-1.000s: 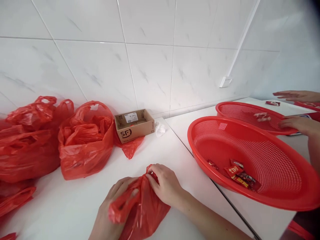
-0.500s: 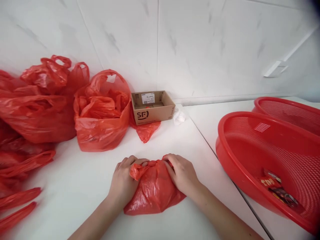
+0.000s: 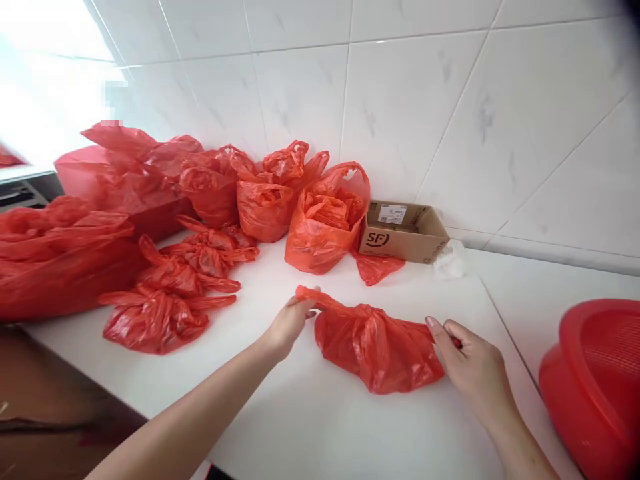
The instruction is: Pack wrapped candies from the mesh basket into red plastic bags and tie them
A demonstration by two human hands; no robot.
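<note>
A red plastic bag [image 3: 377, 350], gathered into a knot at its top, is stretched between my two hands over the white table. My left hand [image 3: 294, 320] holds one of its handles, drawn out to the left. On the other side, my right hand [image 3: 467, 357] grips the opposite handle in a closed fist, thumb on top. What is inside the bag cannot be made out. To the left of my left hand lies a tied red bag [image 3: 157, 320], with more tied bags [image 3: 213, 250] behind it.
Along the tiled wall stand a red bag stuffed with red plastic [image 3: 325, 233], a cardboard box [image 3: 403, 243] and a crumpled white tissue [image 3: 450, 261]. A large red bag [image 3: 60, 267] sits at the far left. A red basket [image 3: 583, 393] stands at the right edge.
My hands have moved apart, pulling the bag's handles out to both sides. The knot now shows between them. The view has swung left, bringing the row of tied bags into sight.
</note>
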